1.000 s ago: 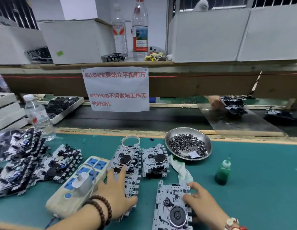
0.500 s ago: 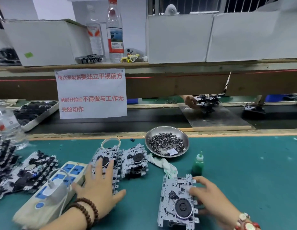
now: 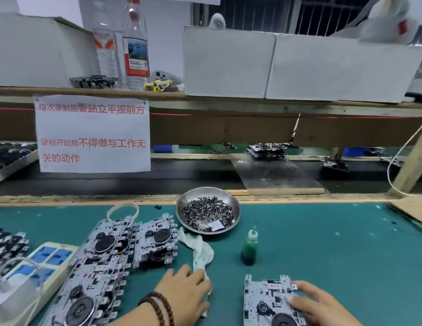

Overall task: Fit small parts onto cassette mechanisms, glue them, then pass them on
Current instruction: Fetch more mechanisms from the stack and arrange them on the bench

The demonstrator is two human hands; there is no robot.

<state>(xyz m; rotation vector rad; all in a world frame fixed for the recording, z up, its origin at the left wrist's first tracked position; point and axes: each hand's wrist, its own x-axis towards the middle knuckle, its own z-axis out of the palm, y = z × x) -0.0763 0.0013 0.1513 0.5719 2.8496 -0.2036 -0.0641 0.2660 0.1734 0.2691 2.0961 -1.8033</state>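
Observation:
One cassette mechanism [image 3: 264, 300], a silver plate with a black wheel, lies on the green mat at the bottom right. My right hand [image 3: 323, 304] rests on its right side with fingers laid across the top. My left hand [image 3: 186, 295], with a bead bracelet on its wrist, curls over the near end of a white cloth [image 3: 200, 252] in the bottom middle. A small green glue bottle [image 3: 249, 248] stands upright between the cloth and the mechanism. Behind it a steel dish [image 3: 181, 208] holds several tiny dark parts.
A row of overlapping mechanisms [image 3: 99, 267] runs down the left, with another [image 3: 158, 241] beside it and a rubber ring [image 3: 123, 209] behind. A power strip [image 3: 28, 274] lies far left. The dark conveyor [image 3: 158, 180] runs past the mat's far edge, under a paper sign [image 3: 92, 132].
My left hand left the row of mechanisms and moved right onto the white cloth. My right hand stayed on the single mechanism. The view swung to the right.

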